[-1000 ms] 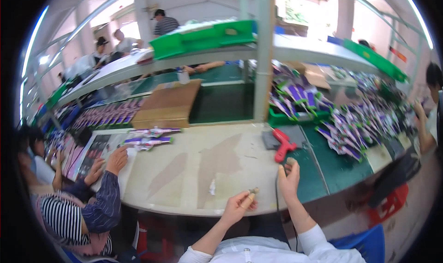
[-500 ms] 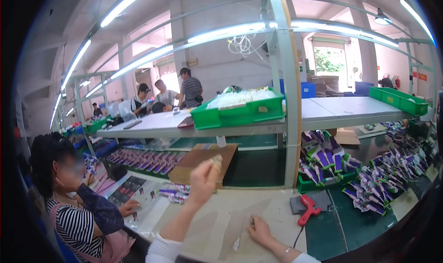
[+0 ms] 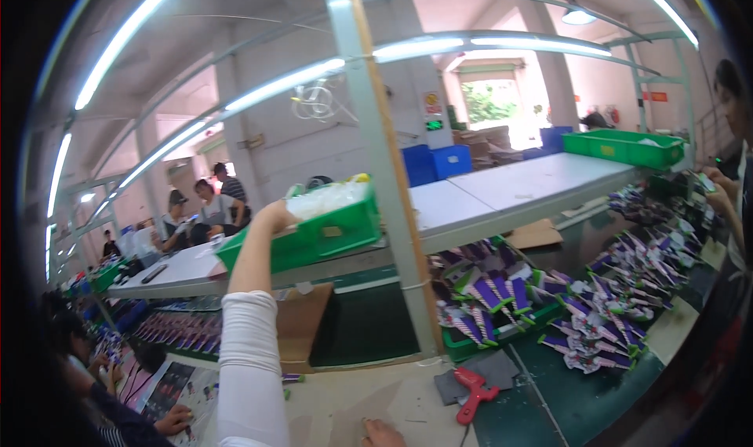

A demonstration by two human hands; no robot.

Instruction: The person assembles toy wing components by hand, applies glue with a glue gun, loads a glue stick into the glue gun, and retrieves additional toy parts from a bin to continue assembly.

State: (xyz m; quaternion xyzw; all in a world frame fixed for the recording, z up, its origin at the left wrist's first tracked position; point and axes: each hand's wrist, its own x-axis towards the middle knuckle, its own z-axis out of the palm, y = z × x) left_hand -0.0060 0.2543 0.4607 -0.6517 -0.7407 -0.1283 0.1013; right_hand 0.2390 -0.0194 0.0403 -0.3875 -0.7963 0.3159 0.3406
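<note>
Since half a second ago the left hand (image 3: 276,212) has gone further up and away, from mid-air over the bench to the rim of the green bin (image 3: 318,235) on the upper shelf, and the view has tipped upward with it.

Nearest, at the lower edge, the right hand (image 3: 383,433) rests on the pale worktop (image 3: 345,404); only its knuckles show, so I cannot tell how its fingers stand. Just to its right a red glue gun (image 3: 474,390) lies on a grey pad, nozzle end pointing up and to the left, handle trailing toward the lower edge.

The left arm, in a white sleeve (image 3: 249,361), rises steeply from the lower edge. Its hand reaches over the near left part of the bin's rim, into the clear plastic bags (image 3: 325,198) heaped inside; the fingers are hidden by the bags and I cannot tell whether they are curled or spread. The bin lies with its long axis along the shelf (image 3: 502,192), left to right, its right end against the upright post (image 3: 384,180).

Below the shelf, purple packets (image 3: 502,294) are piled in a green tray and across the dark mat to the right. At left, other people work at the same bench; more stand farther back.
</note>
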